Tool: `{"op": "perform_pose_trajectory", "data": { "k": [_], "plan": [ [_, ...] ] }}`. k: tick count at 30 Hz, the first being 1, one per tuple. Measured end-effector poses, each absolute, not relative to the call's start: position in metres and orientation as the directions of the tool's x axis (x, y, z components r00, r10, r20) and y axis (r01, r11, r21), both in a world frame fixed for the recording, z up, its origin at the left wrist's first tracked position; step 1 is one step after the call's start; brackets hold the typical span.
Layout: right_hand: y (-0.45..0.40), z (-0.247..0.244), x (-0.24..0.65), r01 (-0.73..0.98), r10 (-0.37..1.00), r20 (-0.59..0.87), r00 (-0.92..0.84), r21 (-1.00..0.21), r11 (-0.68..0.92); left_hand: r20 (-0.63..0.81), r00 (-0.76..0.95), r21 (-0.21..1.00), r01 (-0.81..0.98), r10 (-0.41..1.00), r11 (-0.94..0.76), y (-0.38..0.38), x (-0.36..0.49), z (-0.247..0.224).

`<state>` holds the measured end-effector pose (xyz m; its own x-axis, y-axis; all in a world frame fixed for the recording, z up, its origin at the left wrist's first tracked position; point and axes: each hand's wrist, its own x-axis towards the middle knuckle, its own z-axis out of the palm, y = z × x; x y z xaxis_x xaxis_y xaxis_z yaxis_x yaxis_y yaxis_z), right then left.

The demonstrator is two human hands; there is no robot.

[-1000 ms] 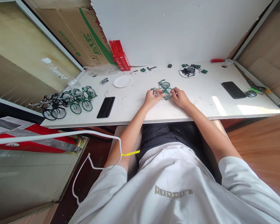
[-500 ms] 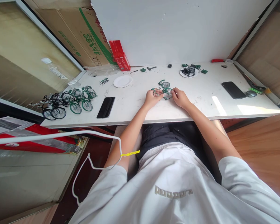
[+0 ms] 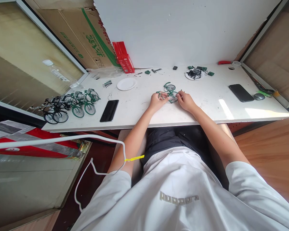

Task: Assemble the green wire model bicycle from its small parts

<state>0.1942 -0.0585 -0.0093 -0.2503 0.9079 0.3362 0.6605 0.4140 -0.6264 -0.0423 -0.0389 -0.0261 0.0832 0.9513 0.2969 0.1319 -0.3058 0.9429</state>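
Note:
A small green model bicycle (image 3: 171, 92) with dark-spoked wheels is between my hands over the white table. My left hand (image 3: 158, 101) has its fingers closed on the bicycle's left side. At the right wheel, my right hand (image 3: 186, 100) is closed in a pinch; its fingertips hide most of what they grip. To the left, finished-looking green model bicycles (image 3: 83, 102) stand beside black ones (image 3: 56, 110).
On the white table (image 3: 139, 112) are a black phone (image 3: 109, 110), an empty white plate (image 3: 126, 84), a plate with black parts (image 3: 194, 74), a red box (image 3: 125, 61) and another phone (image 3: 241, 92). A white cable (image 3: 86, 136) crosses the lower left.

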Motion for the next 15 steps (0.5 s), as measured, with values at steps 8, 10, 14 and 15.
{"op": "perform_pose_trajectory", "data": {
  "k": [8,10,14,15],
  "plan": [
    [-0.058,-0.0104,0.1942,0.688,0.911,0.333,-0.242,-0.603,0.403,0.288,0.086,0.943,0.152,0.954,-0.298,-0.039,-0.0424,-0.0264],
    [-0.0577,-0.0106,0.1944,0.692,0.911,0.331,-0.246,-0.599,0.404,0.288,0.081,0.942,0.157,0.954,-0.298,-0.0389,-0.0421,-0.0261],
    [-0.057,-0.0111,0.1946,0.694,0.907,0.338,-0.251,-0.59,0.412,0.291,0.087,0.94,0.161,0.953,-0.302,-0.0381,-0.042,-0.0265],
    [-0.0568,-0.0112,0.1946,0.697,0.906,0.34,-0.251,-0.586,0.413,0.293,0.089,0.938,0.163,0.952,-0.305,-0.0379,-0.042,-0.0266]
  ]
}}
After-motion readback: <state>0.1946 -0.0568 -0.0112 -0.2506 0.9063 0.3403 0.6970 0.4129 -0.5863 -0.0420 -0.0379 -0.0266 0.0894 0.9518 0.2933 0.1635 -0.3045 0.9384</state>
